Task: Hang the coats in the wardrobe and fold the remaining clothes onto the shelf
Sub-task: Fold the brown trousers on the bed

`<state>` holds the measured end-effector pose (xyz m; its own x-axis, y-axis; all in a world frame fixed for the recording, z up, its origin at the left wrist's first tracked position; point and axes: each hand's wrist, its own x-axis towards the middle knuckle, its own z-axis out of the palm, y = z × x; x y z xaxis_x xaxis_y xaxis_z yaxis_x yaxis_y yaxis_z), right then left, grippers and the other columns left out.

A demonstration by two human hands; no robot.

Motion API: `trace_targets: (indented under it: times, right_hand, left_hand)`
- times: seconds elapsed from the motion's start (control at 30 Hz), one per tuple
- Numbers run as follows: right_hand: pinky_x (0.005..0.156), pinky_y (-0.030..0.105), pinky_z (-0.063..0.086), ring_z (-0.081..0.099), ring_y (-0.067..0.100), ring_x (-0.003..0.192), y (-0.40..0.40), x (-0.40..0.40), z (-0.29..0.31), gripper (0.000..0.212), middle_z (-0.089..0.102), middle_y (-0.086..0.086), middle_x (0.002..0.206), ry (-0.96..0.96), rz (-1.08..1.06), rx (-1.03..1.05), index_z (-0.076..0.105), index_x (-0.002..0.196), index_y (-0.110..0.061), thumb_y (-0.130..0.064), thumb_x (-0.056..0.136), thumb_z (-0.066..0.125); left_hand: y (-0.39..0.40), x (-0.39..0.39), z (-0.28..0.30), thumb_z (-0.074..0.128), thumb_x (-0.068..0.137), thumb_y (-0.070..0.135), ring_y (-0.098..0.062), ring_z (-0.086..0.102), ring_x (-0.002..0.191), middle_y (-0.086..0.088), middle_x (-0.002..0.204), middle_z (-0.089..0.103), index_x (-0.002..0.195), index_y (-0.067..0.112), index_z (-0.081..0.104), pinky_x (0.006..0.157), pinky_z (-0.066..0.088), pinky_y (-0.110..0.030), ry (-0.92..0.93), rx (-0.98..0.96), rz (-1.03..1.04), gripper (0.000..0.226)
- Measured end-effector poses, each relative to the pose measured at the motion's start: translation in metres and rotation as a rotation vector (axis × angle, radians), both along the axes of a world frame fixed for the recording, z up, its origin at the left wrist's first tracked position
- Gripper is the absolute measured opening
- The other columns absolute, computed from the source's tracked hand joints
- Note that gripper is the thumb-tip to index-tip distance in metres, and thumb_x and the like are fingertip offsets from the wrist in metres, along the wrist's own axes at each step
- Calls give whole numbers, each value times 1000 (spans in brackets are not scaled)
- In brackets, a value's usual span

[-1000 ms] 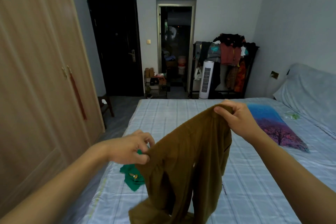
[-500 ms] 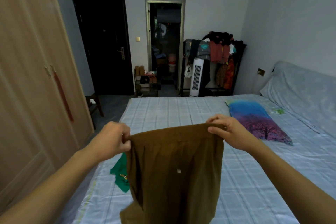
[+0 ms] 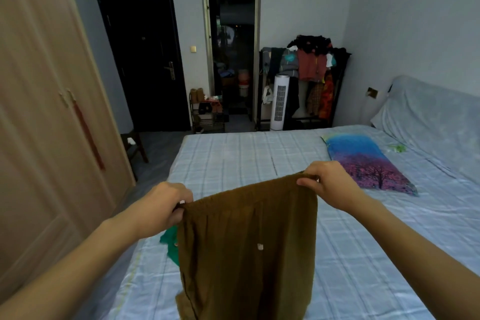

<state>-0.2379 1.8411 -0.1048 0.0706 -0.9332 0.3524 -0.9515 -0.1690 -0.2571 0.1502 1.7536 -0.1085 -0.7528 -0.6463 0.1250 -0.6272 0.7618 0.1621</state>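
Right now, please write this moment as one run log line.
left hand: grips waistband | right hand: grips waistband | brown trousers: held up over bed | wardrobe: doors closed

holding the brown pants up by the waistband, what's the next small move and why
Probably lower the brown pants flat onto the bed. The left hand and right hand pinch the waistband corners, the fabric hangs spread and straight, and the striped sheet ahead looks bare enough for folding.
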Motion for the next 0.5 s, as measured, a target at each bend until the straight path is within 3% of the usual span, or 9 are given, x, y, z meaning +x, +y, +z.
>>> trace_targets:
  times: [0.1,0.23,0.37,0.5]
  right_hand:
    - [64,32,47,57,14,65,-1,0,4,25,62,0,69,-97,-42,-110,69,74,-14,-36,85,74]
    - [58,29,45,56,14,62,-1,0,8,29,59,-1,65,-127,-50,-152,64,71,-15,-39,80,78]
    - [55,21,42,59,7,59,-3,-5,1,21,62,-5,63,-200,-35,7,64,70,-26,-36,84,75]
    - [66,26,52,65,11,70,-3,-6,-2,11,70,0,75,-260,77,203,73,82,-21,-27,90,70]
  left_hand:
    - [-2,0,0,57,79,1,-5,57,80,4,89,63,83,12,69,74,47,-23,-9,41,-46,17]
    - [-3,1,4,59,78,10,-9,46,63,0,73,55,70,10,56,60,35,-23,-48,-18,-14,9]
    - [-10,8,9,60,79,20,-15,49,61,-5,68,56,67,10,56,60,41,-35,-2,-46,11,17]
    - [-26,19,13,67,82,23,-19,53,64,-9,69,59,66,8,57,65,45,-41,12,-35,68,24]
